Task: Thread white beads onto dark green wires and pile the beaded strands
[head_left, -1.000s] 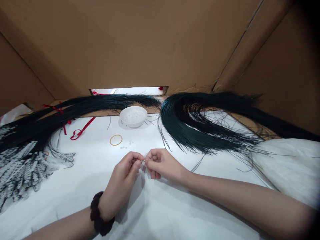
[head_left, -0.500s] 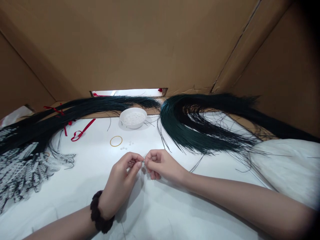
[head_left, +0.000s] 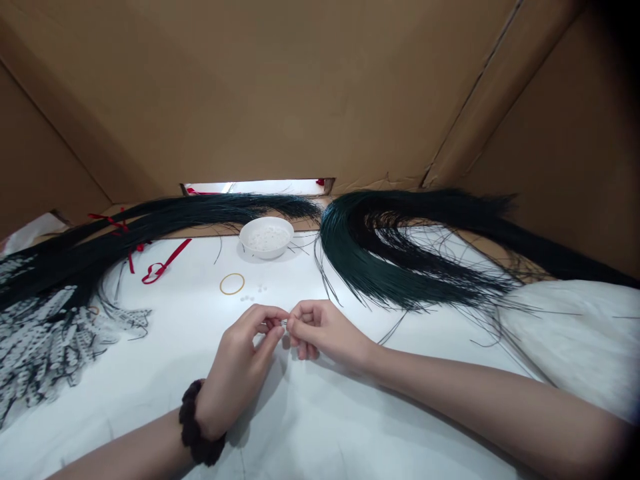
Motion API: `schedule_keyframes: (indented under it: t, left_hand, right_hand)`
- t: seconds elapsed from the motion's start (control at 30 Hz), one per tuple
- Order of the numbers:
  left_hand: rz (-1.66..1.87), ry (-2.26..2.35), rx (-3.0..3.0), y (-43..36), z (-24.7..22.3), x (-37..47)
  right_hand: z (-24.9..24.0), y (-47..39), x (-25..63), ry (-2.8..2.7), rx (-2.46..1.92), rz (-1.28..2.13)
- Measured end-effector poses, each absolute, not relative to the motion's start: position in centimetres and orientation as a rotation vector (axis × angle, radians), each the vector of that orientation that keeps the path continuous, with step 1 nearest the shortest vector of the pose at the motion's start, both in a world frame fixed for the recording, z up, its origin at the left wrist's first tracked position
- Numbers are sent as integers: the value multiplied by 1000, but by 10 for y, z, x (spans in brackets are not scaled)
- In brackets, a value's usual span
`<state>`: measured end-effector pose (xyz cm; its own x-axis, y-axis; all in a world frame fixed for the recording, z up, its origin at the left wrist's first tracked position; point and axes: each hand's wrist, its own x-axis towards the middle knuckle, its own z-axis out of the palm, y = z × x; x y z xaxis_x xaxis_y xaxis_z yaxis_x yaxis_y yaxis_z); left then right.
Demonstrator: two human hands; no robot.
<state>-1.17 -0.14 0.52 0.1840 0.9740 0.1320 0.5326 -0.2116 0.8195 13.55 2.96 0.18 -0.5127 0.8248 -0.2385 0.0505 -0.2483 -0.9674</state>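
Observation:
My left hand, with a dark braided band on the wrist, pinches thumb and forefinger at the end of a thin dark strand. My right hand meets it fingertip to fingertip and pinches the same strand. Only a very short piece shows between the fingers, with a pale speck on it too small to name. Beyond the hands lie several tiny whitish beads on the white table surface. Farther back stands a white bowl holding many more.
A yellow rubber band and a red ribbon lie left of centre. Dark green strands form a curved bundle at right. Strands with white-covered ends fill the left. White plastic lies right; cardboard walls the back.
The fingertips of both hands have drawn slightly closer, so less of the dark strand shows between them. Everything else stays in place apart from a slight shift of the view.

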Motion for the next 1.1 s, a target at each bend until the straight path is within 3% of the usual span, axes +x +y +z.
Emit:
schedule_keyframes:
  t: [0.77, 1.1]
  left_hand:
    - [926, 1495, 1773, -9, 9, -5]
    - [879, 1503, 1815, -11, 10, -4]
  right_hand:
    - [-7, 25, 135, -1625, -1054, 1595]
    - [-6, 28, 138, -1687, -965, 1717]
